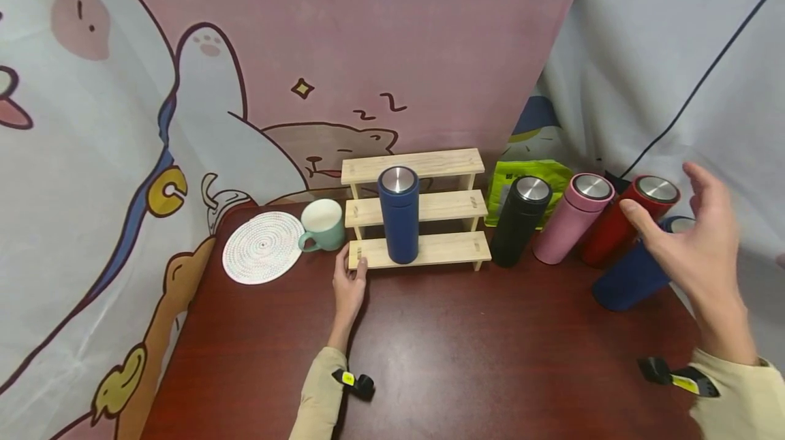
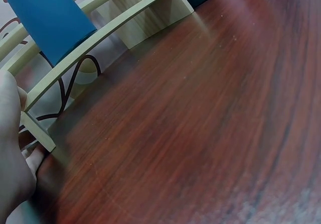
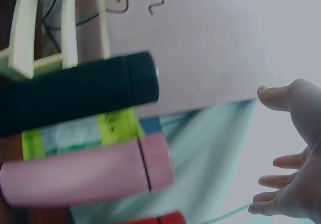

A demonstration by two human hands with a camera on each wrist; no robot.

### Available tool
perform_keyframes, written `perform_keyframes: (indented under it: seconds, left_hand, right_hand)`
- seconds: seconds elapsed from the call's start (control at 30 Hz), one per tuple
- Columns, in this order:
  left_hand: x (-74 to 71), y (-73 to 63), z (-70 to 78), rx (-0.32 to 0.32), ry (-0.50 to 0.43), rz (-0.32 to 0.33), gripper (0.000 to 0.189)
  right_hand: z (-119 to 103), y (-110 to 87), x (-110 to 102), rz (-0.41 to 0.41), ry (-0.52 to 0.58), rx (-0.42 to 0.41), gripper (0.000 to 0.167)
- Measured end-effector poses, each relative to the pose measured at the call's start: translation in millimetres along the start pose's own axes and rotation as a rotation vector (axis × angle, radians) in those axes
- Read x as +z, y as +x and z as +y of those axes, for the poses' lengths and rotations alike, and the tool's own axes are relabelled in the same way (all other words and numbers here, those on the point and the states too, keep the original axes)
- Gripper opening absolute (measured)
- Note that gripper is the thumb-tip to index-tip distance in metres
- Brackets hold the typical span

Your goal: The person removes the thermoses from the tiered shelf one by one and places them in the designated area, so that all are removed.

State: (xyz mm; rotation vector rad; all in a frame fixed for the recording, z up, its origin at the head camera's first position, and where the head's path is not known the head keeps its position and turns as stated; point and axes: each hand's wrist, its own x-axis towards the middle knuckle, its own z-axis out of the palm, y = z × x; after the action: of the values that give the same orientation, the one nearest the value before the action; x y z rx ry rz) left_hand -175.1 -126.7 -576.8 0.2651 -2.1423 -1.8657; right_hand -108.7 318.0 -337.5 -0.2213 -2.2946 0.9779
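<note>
A three-tier wooden display stand (image 1: 448,249) stands at the back middle of the table. My left hand (image 1: 349,290) grips the left end of its lowest step, the thumb on the front edge; in the left wrist view, some fingers reach past the end leg. A blue thermos (image 1: 403,229) with a steel lid stands upright on the lowest step. My right hand (image 1: 702,242) is raised at the right, thumb and fingers spread, holding nothing. It partly covers a second blue thermos (image 1: 632,276) and appears close to a red thermos (image 1: 604,239).
A pink thermos (image 1: 565,229) and a black thermos (image 1: 518,229) stand right of the stand, before a lime-green bag (image 1: 499,188). Left of it are a mint-green mug (image 1: 331,225) and a round woven mat (image 1: 264,249). A dark cable (image 1: 705,79) crosses the right-hand curtain.
</note>
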Motion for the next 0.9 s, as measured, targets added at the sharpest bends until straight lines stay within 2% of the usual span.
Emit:
perform_keyframes:
  seconds: [0.2, 0.63, 0.9]
  left_hand:
    - [-0.1, 0.3, 0.1, -0.005, -0.009, 0.003, 0.052]
    - [0.6, 0.7, -0.1, 0.015, -0.043, 0.015, 0.052]
    - [0.8, 0.4, 0.4, -0.003, -0.028, 0.016, 0.052]
  right_hand:
    - [-25.1, 6.9, 16.2, -0.045, 0.084, -0.069, 0.076]
    - [-80.5, 4.3, 66.4, -0.193, 0.224, -0.236, 0.083]
    - [-112.0, 7.7, 97.1, -0.279, 0.31, -0.27, 0.083]
